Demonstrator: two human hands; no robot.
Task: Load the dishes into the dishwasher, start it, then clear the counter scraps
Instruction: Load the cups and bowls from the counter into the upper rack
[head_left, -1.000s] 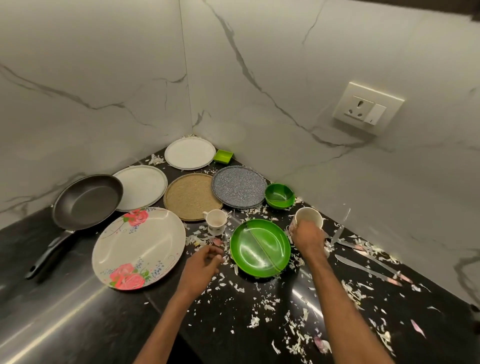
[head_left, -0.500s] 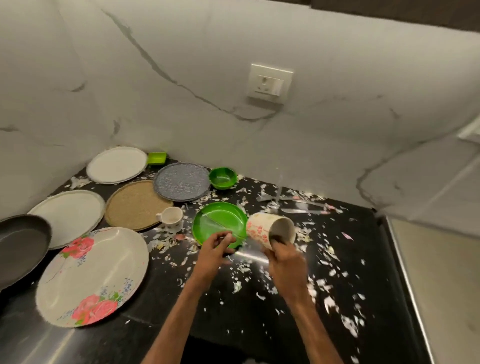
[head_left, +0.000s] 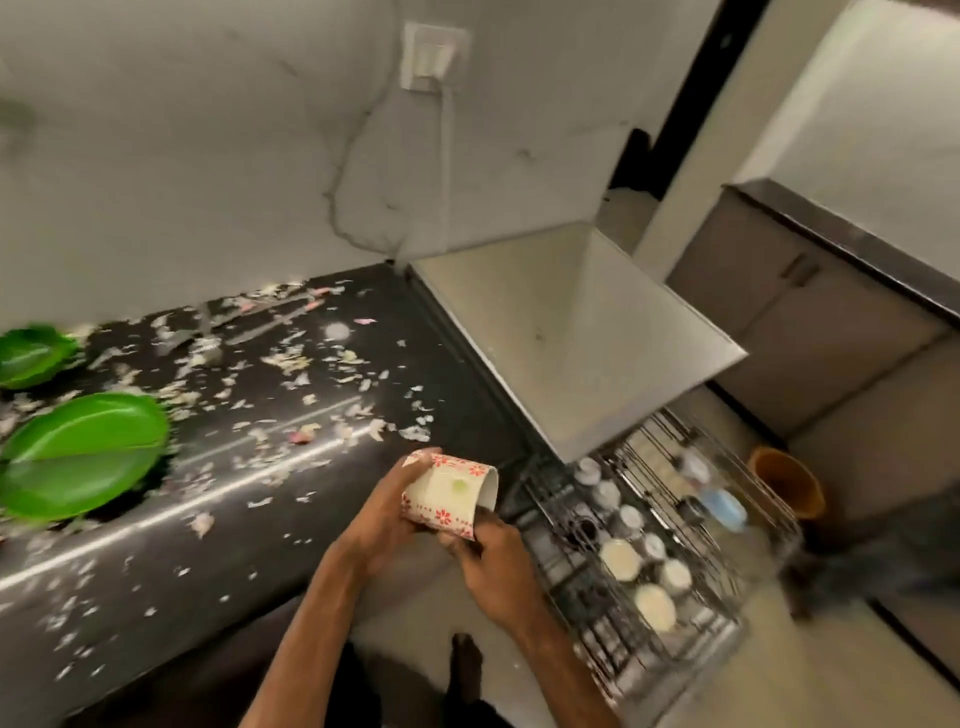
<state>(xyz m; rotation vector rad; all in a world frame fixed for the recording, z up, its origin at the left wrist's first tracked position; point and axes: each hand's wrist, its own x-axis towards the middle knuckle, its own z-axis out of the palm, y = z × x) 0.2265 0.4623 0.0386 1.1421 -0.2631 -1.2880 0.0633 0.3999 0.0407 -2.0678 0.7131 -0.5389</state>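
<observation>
cup (head_left: 449, 493): white, red flowers | plate (head_left: 83, 454): green | counter (head_left: 291, 457): black

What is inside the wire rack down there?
The wire rack holds several small round cups or bowls, mostly pale, plus a blue one. Blur hides exactly what they are, and the white panel covers the rack's far end.

You have one view only, from the camera on your head. It looks steeply down and forward, close in: the surface (head_left: 234, 545) fills the left of the frame, the rack (head_left: 597, 639) the lower right.
</observation>
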